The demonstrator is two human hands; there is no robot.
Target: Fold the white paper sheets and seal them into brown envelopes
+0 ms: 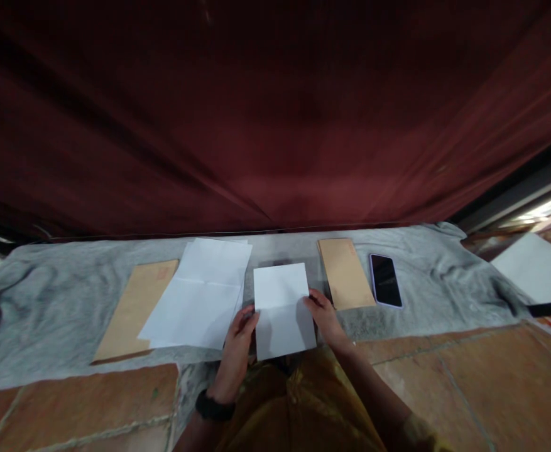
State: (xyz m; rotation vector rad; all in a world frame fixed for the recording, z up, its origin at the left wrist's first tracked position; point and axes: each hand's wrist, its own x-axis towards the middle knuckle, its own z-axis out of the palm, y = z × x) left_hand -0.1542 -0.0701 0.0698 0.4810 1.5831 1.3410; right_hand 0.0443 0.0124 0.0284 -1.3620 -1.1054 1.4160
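Observation:
Between my two hands is a white sheet of paper (pixel 284 314) with a crease across its middle. My left hand (pixel 241 336) grips its left edge, and a dark band circles that wrist. At the right edge, my right hand (pixel 323 314) pinches the same sheet, thumb on top. Left of it lie several larger white sheets (pixel 200 289), overlapping and creased across. They partly cover a brown envelope (pixel 134 307). Just beyond my right hand rests a stack of brown envelopes (pixel 348 273).
A phone (pixel 386 280) in a pale purple case lies right of the envelopes. Everything rests on a grey cloth (pixel 435 276) over brown tiles (pixel 482 376). A dark red curtain (pixel 275 125) hangs behind. Another white sheet (pixel 539 267) is at the far right.

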